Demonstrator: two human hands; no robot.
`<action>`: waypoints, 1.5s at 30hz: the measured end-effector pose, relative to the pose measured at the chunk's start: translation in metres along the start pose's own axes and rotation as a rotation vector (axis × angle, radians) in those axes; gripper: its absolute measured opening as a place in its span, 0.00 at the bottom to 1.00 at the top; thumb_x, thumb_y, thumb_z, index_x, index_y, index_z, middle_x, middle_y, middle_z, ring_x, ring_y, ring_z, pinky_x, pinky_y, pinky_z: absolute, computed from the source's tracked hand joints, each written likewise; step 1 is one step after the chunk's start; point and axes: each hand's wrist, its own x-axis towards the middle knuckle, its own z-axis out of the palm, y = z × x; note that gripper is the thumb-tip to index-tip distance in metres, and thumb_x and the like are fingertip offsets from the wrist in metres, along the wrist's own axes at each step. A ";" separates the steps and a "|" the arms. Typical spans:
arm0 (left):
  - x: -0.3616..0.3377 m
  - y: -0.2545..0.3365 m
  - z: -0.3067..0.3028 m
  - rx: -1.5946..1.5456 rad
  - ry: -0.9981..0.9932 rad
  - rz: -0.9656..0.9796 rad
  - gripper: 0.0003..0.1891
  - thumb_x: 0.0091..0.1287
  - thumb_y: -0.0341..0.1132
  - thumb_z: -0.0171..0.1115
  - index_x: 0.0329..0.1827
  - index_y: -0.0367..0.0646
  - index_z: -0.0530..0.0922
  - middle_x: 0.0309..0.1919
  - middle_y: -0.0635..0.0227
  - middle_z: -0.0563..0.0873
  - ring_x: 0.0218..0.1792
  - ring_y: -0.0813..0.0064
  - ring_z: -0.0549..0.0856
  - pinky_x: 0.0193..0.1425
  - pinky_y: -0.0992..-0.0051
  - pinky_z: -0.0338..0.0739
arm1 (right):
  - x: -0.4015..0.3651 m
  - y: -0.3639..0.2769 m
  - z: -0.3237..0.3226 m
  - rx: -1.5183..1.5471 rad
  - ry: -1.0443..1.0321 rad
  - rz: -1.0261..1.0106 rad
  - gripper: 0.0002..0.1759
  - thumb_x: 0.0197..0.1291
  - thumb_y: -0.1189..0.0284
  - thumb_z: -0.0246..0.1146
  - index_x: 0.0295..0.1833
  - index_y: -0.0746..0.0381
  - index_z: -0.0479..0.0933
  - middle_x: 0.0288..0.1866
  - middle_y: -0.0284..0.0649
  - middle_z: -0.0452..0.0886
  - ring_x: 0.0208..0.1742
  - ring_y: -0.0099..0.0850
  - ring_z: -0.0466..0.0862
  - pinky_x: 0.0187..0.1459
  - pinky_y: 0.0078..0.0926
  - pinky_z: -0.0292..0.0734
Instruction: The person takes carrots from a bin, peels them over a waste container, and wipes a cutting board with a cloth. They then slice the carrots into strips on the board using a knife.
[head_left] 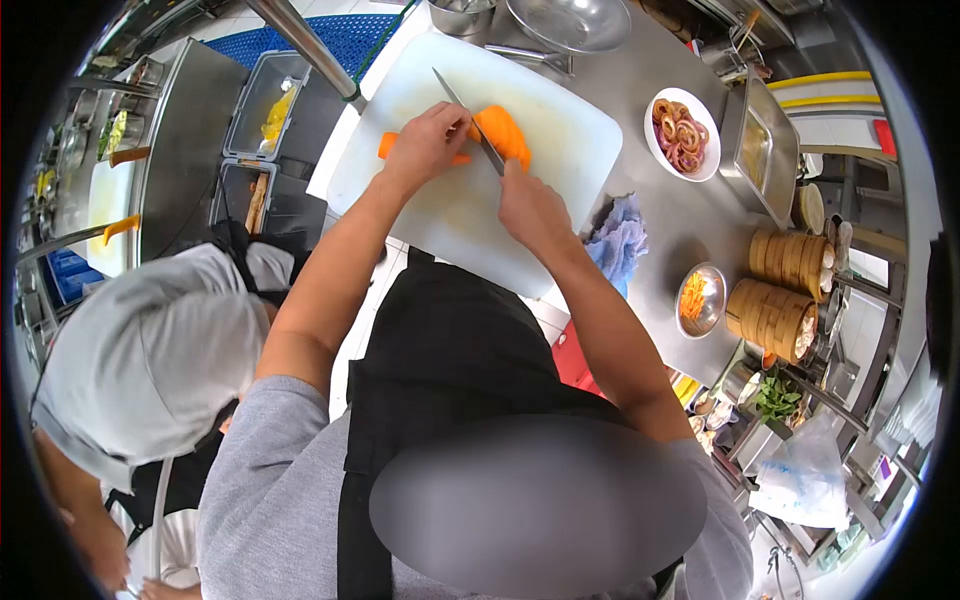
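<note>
My right hand (533, 208) is wrapped around the handle of a kitchen knife (487, 148). The blade points up and left across the white cutting board (400, 95). Cut orange carrot (505, 133) lies just right of the blade. On the other side, my left hand (432, 143) is closed with curled fingers over another orange carrot piece (385, 145), its fingertips close to the blade. Most of that piece is hidden under the hand.
A blue-grey cloth (620, 240) touches the board's right side. Further right stand a bowl of sliced onion rings (684, 135), a metal bowl of orange shreds (701, 300) and bamboo steamers (770, 318). A metal pan (570, 22) is behind. A person in a cap (150, 350) is close at left.
</note>
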 end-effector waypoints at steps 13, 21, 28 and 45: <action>-0.003 0.005 -0.005 0.026 -0.020 -0.058 0.06 0.69 0.25 0.66 0.46 0.39 0.82 0.44 0.64 0.88 0.42 0.65 0.91 0.50 0.71 0.89 | -0.030 0.002 -0.010 -0.016 0.054 -0.035 0.16 0.65 0.76 0.51 0.56 0.71 0.68 0.36 0.61 0.86 0.37 0.59 0.88 0.42 0.55 0.83; -0.003 0.006 -0.008 0.046 -0.031 -0.063 0.06 0.69 0.25 0.66 0.47 0.39 0.83 0.44 0.64 0.89 0.42 0.65 0.91 0.50 0.71 0.88 | -0.018 0.010 -0.004 -0.035 0.084 -0.065 0.12 0.71 0.71 0.52 0.53 0.67 0.68 0.34 0.59 0.86 0.36 0.59 0.88 0.41 0.55 0.84; -0.004 0.006 -0.009 0.074 -0.033 -0.055 0.07 0.68 0.27 0.66 0.47 0.41 0.83 0.43 0.64 0.88 0.41 0.64 0.91 0.48 0.70 0.88 | 0.000 0.008 0.006 0.004 0.035 -0.064 0.11 0.72 0.71 0.52 0.53 0.67 0.68 0.37 0.61 0.86 0.41 0.59 0.88 0.46 0.56 0.83; -0.009 0.014 -0.008 0.118 -0.055 -0.144 0.07 0.70 0.27 0.64 0.50 0.42 0.83 0.45 0.62 0.88 0.44 0.64 0.90 0.51 0.68 0.88 | -0.007 -0.003 -0.003 -0.014 -0.024 0.001 0.11 0.69 0.74 0.51 0.53 0.69 0.68 0.41 0.62 0.86 0.44 0.59 0.88 0.48 0.55 0.82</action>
